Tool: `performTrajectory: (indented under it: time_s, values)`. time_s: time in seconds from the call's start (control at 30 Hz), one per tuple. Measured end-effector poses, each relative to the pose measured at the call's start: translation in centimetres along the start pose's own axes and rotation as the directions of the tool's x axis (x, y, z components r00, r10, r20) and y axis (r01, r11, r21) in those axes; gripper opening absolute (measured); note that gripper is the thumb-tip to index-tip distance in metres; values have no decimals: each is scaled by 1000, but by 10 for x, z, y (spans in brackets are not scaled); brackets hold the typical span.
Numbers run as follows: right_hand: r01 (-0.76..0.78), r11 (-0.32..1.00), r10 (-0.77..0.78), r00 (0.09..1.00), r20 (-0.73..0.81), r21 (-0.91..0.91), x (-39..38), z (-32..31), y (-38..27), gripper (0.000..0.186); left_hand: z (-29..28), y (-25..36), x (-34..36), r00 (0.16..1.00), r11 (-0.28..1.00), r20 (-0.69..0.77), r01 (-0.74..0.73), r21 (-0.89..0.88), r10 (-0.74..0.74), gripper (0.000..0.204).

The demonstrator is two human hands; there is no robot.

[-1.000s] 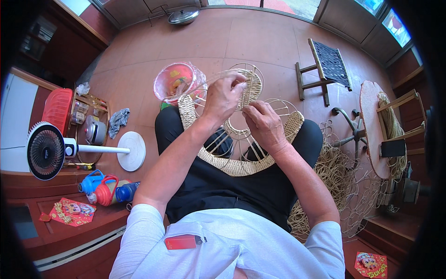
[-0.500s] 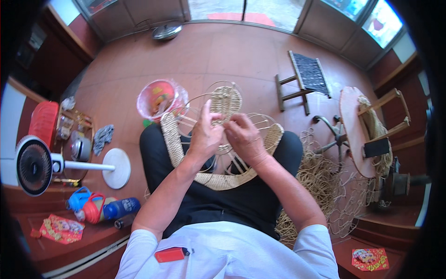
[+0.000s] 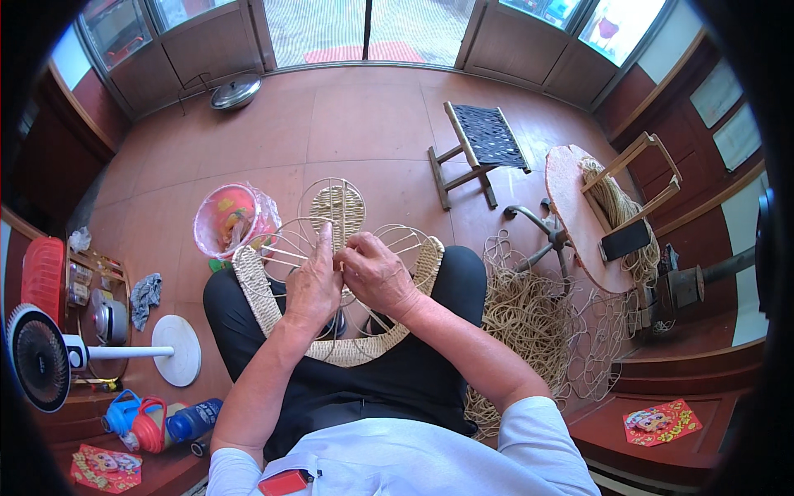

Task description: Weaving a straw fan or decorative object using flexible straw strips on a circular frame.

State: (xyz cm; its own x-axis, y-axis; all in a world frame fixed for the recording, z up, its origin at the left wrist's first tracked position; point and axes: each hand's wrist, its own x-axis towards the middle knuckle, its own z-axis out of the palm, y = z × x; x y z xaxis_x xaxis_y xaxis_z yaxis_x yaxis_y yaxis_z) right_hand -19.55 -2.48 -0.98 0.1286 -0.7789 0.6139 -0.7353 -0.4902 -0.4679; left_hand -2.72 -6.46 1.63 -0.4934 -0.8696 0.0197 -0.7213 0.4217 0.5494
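Reddish floor tiles (image 3: 265,124) run out to glazed doors (image 3: 364,33) at the far side, and nearer in, the woven frame (image 3: 258,302) lies across the person's black trousers (image 3: 351,407), its curved band opening away from the body. Its oval panel (image 3: 347,207) lies straight beyond the fingers, long axis running away from the person, nearly in line with the extended index finger (image 3: 326,243) of the left hand (image 3: 313,285). That hand is the nearer, fingertip overlapping the panel's near left edge; the right hand (image 3: 378,271) sits just beside it, fingers bunched together at the narrow near end. Whether either pinches a strand I cannot tell. Outward are a pink bucket (image 3: 203,221) to the left and heaped cord (image 3: 529,331) by the right knee.
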Motion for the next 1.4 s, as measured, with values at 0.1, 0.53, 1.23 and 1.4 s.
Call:
performTrajectory:
  time_s: [0.1,0.53,1.23,1.4]
  values:
    - [-16,1000,16,1000,8,-7,-1,-1,-3,27,10,2,-4,996,989,-82,-34,141,46,79]
    - [-52,999,52,999,-6,-2,4,-2,0,19,0,-1,-29,812,914,-431,-396,88,393,44]
    - [-39,992,41,999,15,-124,2,-3,1,26,-112,-32,-210,933,898,87,360,-255,-349,16]
    - [101,974,-113,992,-50,-201,4,-1,0,23,-120,-71,-257,739,581,422,673,-458,-525,15]
